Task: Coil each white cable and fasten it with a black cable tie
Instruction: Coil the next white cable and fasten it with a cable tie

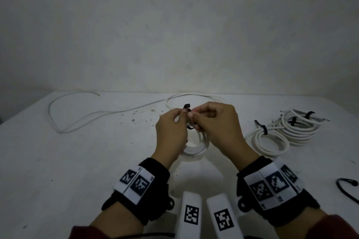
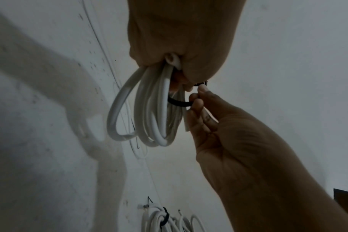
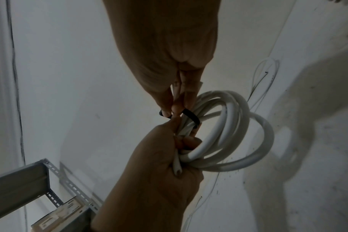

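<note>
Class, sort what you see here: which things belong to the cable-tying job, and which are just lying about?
In use:
left hand
right hand
coiled white cable
black cable tie
loose white cable
tied white coils

Lying about:
grey metal shelf frame

Black cable tie (image 1: 186,110) — mostly hidden, perhaps looped, behind hands (image 1: 196,122).

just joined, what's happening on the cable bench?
A person is tying up a coiled white cable held above the table. The left hand grips the coil, while the right hand pinches a black cable tie looped round it; whether it is fastened yet cannot be seen. Tied coils lie on the right; one loose cable lies uncoiled at the back left.
</note>
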